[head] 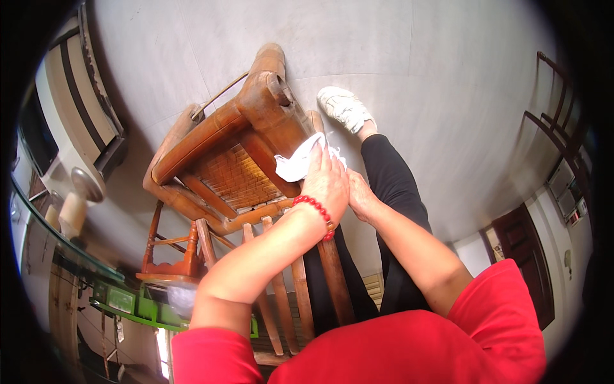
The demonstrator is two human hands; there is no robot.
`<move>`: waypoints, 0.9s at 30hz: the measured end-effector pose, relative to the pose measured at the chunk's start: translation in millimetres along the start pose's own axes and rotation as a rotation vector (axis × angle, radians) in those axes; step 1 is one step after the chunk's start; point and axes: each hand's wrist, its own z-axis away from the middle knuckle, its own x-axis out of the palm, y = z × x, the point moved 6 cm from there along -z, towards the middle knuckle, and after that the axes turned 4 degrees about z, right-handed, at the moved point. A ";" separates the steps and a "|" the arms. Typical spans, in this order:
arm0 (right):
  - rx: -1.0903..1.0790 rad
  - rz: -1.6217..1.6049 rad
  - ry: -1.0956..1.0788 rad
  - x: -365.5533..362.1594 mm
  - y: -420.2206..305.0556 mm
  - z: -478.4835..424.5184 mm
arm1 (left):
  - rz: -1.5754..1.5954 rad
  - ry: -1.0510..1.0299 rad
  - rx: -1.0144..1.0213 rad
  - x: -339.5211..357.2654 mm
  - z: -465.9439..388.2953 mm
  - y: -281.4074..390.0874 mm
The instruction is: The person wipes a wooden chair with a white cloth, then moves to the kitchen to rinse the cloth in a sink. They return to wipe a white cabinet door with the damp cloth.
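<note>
A white cloth [300,162] lies bunched against the right side of a bamboo chair [266,103]. My left hand [326,180], with a red bead bracelet [314,205] at the wrist, holds the cloth against the chair's side. Close beside it, my right hand [360,196] touches or nearly touches the left; its fingertips are hidden, so I cannot tell what it grips. The chair has thick brown bamboo members and a woven seat panel [235,180]. Its wooden back slats [273,307] extend toward my body, partly covered by my left forearm.
My white shoe [343,108] stands on the grey floor [455,96] right of the chair. A small wooden chair [172,259] and a glass tabletop [62,235] are at left. Dark wooden furniture [556,129] and a brown door [520,254] stand at right.
</note>
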 end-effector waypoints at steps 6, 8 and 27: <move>0.062 -0.459 -0.242 -3.7 49.2 -83.2 | -0.026 -0.421 -0.100 16.4 -57.5 4.8; 0.033 -0.305 -0.185 -0.5 39.8 -94.4 | -0.086 -0.359 -0.144 5.4 -56.3 -1.7; -1.004 0.468 0.186 24.8 -50.7 -156.2 | -0.088 0.325 -0.070 -17.8 -32.5 -26.7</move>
